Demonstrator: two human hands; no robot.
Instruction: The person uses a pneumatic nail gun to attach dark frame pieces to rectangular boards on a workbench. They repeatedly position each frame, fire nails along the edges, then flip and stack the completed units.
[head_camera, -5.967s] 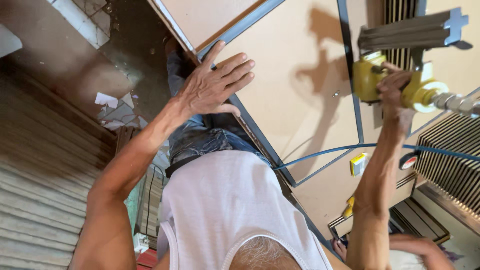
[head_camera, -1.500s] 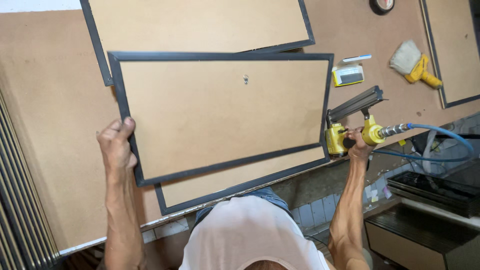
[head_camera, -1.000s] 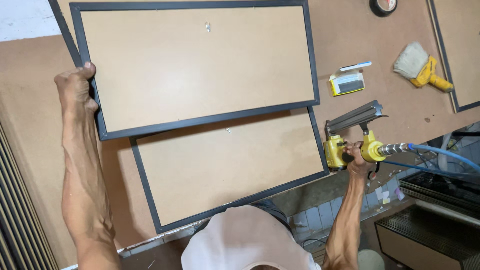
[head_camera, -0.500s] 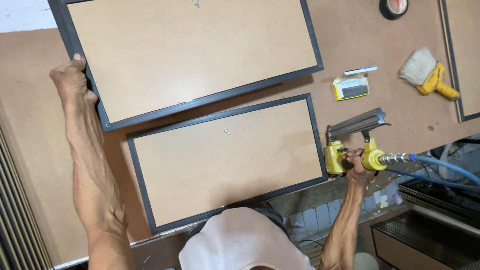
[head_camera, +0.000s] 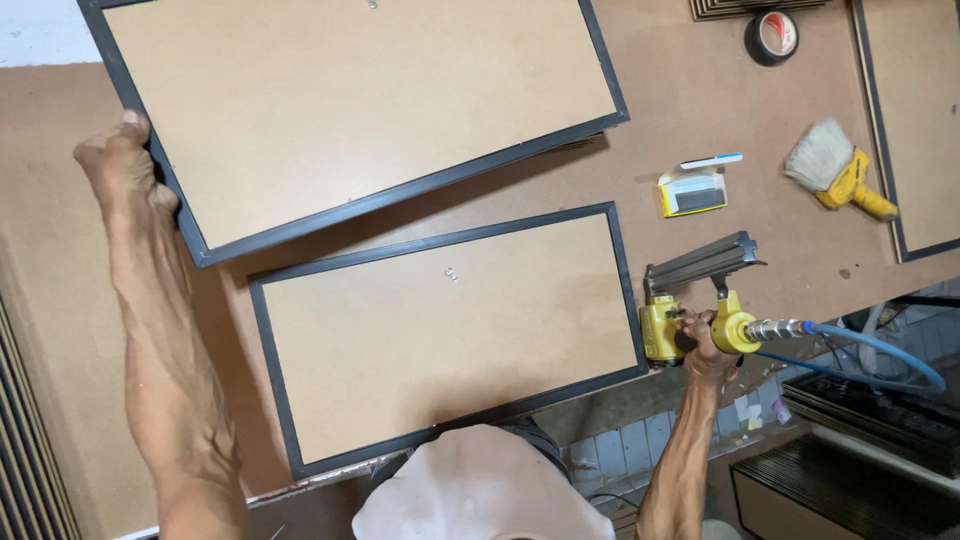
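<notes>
Nearest you, the lower frame (head_camera: 445, 340) lies flat on the brown worktop (head_camera: 60, 300), back up, and off its 3 o'clock edge your right hand (head_camera: 703, 340) has its fingers closed around the yellow air nailer (head_camera: 690, 305), blue hose (head_camera: 870, 345) trailing to 3 o'clock. Keep that tool parked well clear and the hose off the frame. Further out, at 10 o'clock, your left hand (head_camera: 125, 165) has its fingers clamped on the corner of the upper frame (head_camera: 355, 110). Carry it level, so its near edge doesn't drag across the one below. Beyond that, at 1 to 2 o'clock, sit a small staple box (head_camera: 692, 190), a brush (head_camera: 835, 170) and a tape roll (head_camera: 772, 35). Against half a second back, the upper frame has slid further away, nearly uncovering the lower frame; the nailer hasn't shifted much.
</notes>
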